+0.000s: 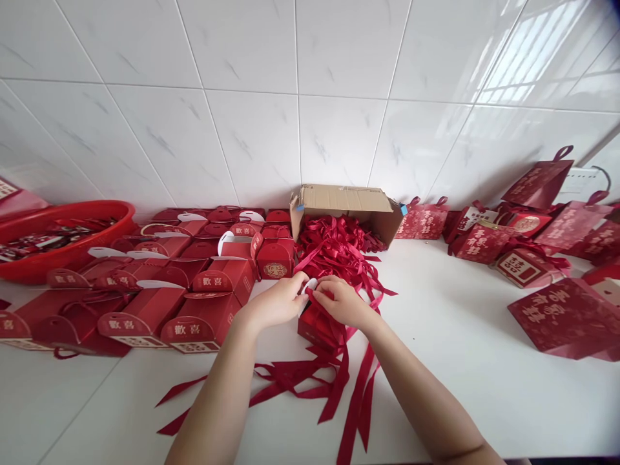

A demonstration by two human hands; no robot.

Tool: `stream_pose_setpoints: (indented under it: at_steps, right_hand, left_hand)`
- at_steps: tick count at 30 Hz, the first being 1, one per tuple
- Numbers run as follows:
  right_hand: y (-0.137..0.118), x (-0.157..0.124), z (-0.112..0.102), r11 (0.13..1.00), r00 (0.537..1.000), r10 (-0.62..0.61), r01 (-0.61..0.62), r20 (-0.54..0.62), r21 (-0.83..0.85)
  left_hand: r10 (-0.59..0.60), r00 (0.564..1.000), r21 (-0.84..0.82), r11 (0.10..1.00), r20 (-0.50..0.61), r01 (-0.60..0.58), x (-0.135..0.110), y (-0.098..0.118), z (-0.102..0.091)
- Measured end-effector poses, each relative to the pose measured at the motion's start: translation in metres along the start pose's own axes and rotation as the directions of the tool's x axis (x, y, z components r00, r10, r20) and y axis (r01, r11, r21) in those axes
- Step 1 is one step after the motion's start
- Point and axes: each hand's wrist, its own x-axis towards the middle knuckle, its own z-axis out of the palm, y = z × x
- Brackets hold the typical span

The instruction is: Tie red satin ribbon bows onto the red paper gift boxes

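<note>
A small red gift box stands on the white table in front of me, partly hidden by my hands and loose ribbon. My left hand pinches the box's top flap from the left, near its pale inner side. From the right, my right hand closes its fingers on the same top edge; whether a ribbon is also between them, I cannot tell. Long dark-red ribbons trail over the table around the box. Just behind, a tangled heap of red ribbon spills out of a cardboard box.
Rows of red gift boxes cover the table at left. A red plastic basin of small packets stands farther left. Patterned red boxes with ribbon loops sit at right. A tiled wall closes off the back.
</note>
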Motion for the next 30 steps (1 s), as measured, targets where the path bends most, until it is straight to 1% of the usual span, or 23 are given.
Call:
stream_pose_setpoints:
  at_steps: [6, 10, 12, 15, 18, 19, 20, 21, 22, 23, 24, 25, 26, 27, 28, 29, 30]
  right_hand:
    - [-0.002, -0.001, 0.004, 0.998, 0.999, -0.047, 0.047, 0.011, -0.049]
    - [-0.004, -0.002, 0.005, 0.994, 0.999, -0.038, 0.039, 0.015, -0.099]
    - [-0.005, -0.002, 0.006, 0.992, 1.000, -0.026, 0.027, 0.013, -0.124]
    - [-0.010, -0.003, 0.004, 0.988, 1.000, -0.003, 0.001, -0.013, -0.155]
    - [-0.014, -0.009, -0.011, 0.984, 0.994, 0.028, -0.046, -0.102, -0.175]
    - [-0.015, -0.013, -0.020, 0.982, 0.990, 0.038, -0.063, -0.139, -0.176]
    - [-0.015, -0.019, -0.028, 0.982, 0.984, 0.047, -0.077, -0.173, -0.175]
    - [-0.014, -0.026, -0.037, 0.981, 0.978, 0.052, -0.088, -0.203, -0.172]
    - [-0.012, -0.034, -0.045, 0.981, 0.972, 0.061, -0.100, -0.227, -0.165]
    - [-0.010, -0.044, -0.050, 0.982, 0.968, 0.075, -0.113, -0.238, -0.150]
    - [-0.006, -0.053, -0.054, 0.983, 0.968, 0.101, -0.133, -0.230, -0.129]
    - [-0.002, -0.063, -0.054, 0.982, 0.969, 0.137, -0.160, -0.204, -0.100]
    - [0.002, -0.072, -0.051, 0.979, 0.970, 0.181, -0.193, -0.162, -0.063]
    - [0.007, -0.080, -0.045, 0.974, 0.968, 0.224, -0.227, -0.112, -0.015]
    - [0.011, -0.086, -0.037, 0.966, 0.965, 0.256, -0.254, -0.061, 0.045]
    - [0.015, -0.091, -0.027, 0.956, 0.961, 0.275, -0.271, -0.018, 0.117]
    - [0.019, -0.094, -0.017, 0.938, 0.959, 0.284, -0.280, 0.010, 0.204]
  left_hand:
    - [-0.018, 1.000, -0.142, 0.990, -0.008, 0.017, 0.005, -0.008, -0.001]
    - [0.003, 1.000, -0.216, 0.976, 0.012, 0.000, 0.010, -0.009, 0.000]
    - [0.010, 1.000, -0.238, 0.971, -0.006, -0.011, 0.011, -0.008, 0.002]
    - [-0.007, 0.994, -0.259, 0.966, -0.110, -0.022, 0.009, -0.006, 0.000]
    - [-0.049, 0.962, -0.273, 0.962, -0.267, -0.027, -0.002, -0.012, -0.015]
    - [-0.074, 0.939, -0.282, 0.959, -0.336, -0.026, -0.007, -0.016, -0.023]
    - [-0.105, 0.902, -0.295, 0.955, -0.418, -0.026, -0.013, -0.022, -0.032]
    - [-0.145, 0.843, -0.310, 0.950, -0.518, -0.027, -0.018, -0.028, -0.041]
    - [-0.195, 0.745, -0.327, 0.944, -0.638, -0.034, -0.023, -0.034, -0.049]
    - [-0.227, 0.631, -0.319, 0.947, -0.742, -0.034, -0.026, -0.040, -0.054]
    - [-0.236, 0.524, -0.298, 0.954, -0.818, -0.036, -0.028, -0.044, -0.057]
    - [-0.220, 0.452, -0.266, 0.963, -0.864, -0.040, -0.029, -0.046, -0.056]
    - [-0.183, 0.443, -0.228, 0.972, -0.878, -0.050, -0.028, -0.046, -0.052]
    - [-0.137, 0.499, -0.202, 0.976, -0.855, -0.079, -0.025, -0.044, -0.044]
    - [-0.082, 0.596, -0.193, 0.973, -0.799, -0.124, -0.022, -0.041, -0.034]
    - [-0.021, 0.713, -0.205, 0.963, -0.701, -0.173, -0.018, -0.036, -0.021]
    - [0.048, 0.822, -0.238, 0.946, -0.568, -0.220, -0.013, -0.032, -0.008]
